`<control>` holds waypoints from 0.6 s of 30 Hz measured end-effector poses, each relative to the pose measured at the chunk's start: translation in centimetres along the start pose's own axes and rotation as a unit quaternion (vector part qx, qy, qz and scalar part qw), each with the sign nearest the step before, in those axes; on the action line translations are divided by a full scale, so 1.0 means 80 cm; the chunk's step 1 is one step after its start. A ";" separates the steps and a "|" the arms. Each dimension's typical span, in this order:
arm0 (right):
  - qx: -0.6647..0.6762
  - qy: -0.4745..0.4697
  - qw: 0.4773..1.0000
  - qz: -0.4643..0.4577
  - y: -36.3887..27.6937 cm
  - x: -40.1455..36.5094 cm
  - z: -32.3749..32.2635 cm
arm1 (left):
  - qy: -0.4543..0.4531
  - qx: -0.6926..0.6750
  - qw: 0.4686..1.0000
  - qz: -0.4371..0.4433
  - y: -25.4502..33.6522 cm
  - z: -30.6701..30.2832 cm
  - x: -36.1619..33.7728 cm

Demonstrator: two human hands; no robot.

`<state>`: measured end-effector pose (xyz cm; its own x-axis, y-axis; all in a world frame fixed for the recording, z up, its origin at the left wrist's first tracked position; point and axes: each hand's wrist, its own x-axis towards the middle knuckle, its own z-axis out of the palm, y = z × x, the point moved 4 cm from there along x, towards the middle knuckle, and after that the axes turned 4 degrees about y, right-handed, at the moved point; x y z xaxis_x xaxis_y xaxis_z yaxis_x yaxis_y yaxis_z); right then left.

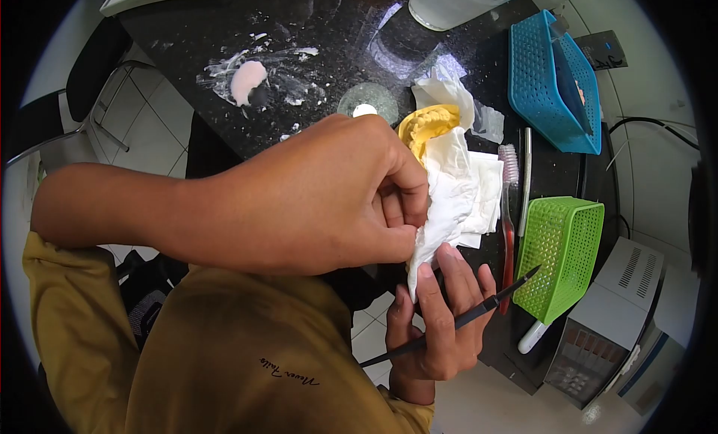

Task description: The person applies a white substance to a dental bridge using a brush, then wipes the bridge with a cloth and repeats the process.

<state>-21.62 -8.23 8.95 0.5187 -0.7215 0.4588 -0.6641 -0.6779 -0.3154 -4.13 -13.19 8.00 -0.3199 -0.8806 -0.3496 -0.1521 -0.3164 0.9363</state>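
My left hand reaches in from the left with its fingers curled, pinching the edge of a crumpled white tissue. Below it, my right hand has a slim dark tool with a pointed tip lying across its fingers. The fingertips of that hand touch the tissue's lower end. A yellow dental cast with tooth shapes shows above the tissue, which partly covers it. Folded white tissue lies just to the right. What is under my left hand is hidden.
Pink material and white smears lie on the dark countertop. A glass dish stands behind my left hand. A clear container, a blue basket, a green basket and a red-handled brush are around.
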 end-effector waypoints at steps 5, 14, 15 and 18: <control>0.047 0.043 0.997 0.036 0.009 -0.001 -0.005 | -0.012 0.011 1.000 -0.008 0.001 -0.003 -0.004; 0.081 0.058 0.993 0.067 0.010 -0.007 -0.007 | -0.032 -0.014 0.999 -0.006 0.000 -0.002 -0.004; 0.062 0.038 0.996 0.044 0.005 -0.004 -0.007 | -0.026 -0.006 1.000 -0.003 -0.001 -0.002 -0.004; 0.033 0.021 0.999 0.012 0.003 -0.006 -0.001 | -0.021 0.003 1.000 -0.008 -0.001 -0.004 -0.004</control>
<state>-22.06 -8.05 8.76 0.4790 -0.7321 0.4843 -0.6390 -0.6691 -0.3794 -3.76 -13.00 8.02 -0.3566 -0.8596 -0.3659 -0.1633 -0.3282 0.9304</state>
